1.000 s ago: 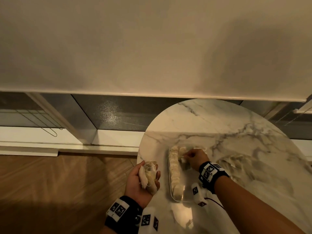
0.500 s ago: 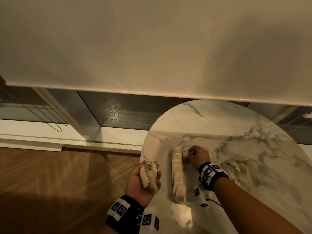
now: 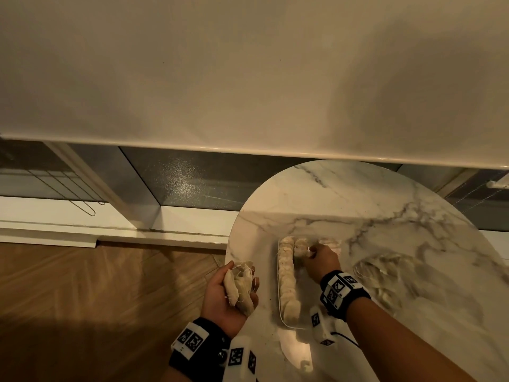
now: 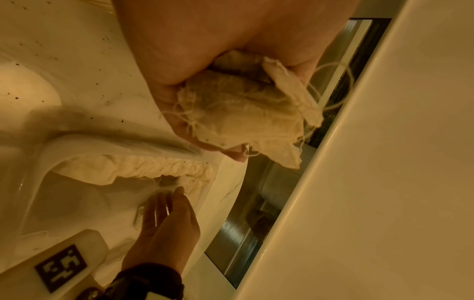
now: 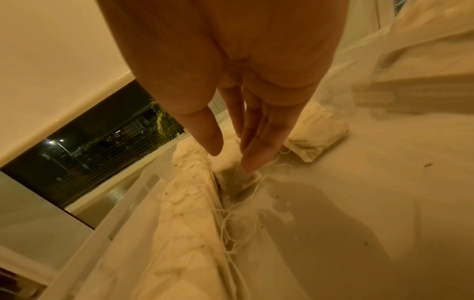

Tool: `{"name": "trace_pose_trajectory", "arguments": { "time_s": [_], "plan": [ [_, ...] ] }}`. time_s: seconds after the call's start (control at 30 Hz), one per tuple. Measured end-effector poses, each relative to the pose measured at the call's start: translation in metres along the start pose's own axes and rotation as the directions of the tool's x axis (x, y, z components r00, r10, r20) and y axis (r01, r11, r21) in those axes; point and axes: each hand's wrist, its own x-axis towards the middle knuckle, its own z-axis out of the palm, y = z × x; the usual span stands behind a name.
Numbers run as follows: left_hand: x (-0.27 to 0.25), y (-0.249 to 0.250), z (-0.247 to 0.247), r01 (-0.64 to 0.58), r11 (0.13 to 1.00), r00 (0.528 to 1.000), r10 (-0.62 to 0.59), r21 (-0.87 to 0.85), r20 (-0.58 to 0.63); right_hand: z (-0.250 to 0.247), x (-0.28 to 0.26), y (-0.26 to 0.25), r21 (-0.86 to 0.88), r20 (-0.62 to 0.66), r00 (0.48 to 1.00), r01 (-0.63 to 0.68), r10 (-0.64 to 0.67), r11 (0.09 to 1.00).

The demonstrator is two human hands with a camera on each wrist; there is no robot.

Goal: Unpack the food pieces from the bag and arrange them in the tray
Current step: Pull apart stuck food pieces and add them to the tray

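My left hand point(image 3: 234, 288) hangs just off the table's left edge and grips a bunch of small cream cloth sachets point(image 3: 239, 285) with loose strings point(image 4: 243, 113). A clear plastic tray point(image 3: 279, 312) lies on the marble table, with a row of sachets point(image 3: 286, 277) along its left wall. My right hand point(image 3: 309, 250) reaches into the tray's far end. Its straight fingers point(image 5: 254, 154) press on one sachet point(image 5: 238, 182) beside the row. The left wrist view also shows that hand point(image 4: 166, 203) flat, with nothing held in it.
A crumpled clear plastic bag point(image 3: 385, 277) lies on the table right of the tray. One more sachet point(image 5: 315, 140) sits past the right hand's fingertips. The round marble table point(image 3: 358, 205) ends close to my left hand, with wooden floor point(image 3: 110, 299) below.
My right hand has shifted slightly toward the far end of the tray and now rests its fingers on a sachet there. My left hand keeps its bunch in the same place.
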Motion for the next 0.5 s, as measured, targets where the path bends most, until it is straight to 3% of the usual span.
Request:
{"name": "trace_pose_trajectory", "arguments": {
  "time_s": [0.27, 0.5],
  "plan": [
    [0.004, 0.002, -0.009, -0.011, 1.0, 1.0, 0.011, 0.013, -0.011, 0.008, 0.015, -0.007, -0.024, 0.11, 0.987, -0.112, 0.114, 0.993],
    [0.005, 0.003, -0.01, -0.006, 1.0, 1.0, 0.006, 0.0, 0.015, 0.011, 0.022, -0.001, 0.038, 0.143, 0.984, -0.111, 0.104, 0.993]
  ]
}}
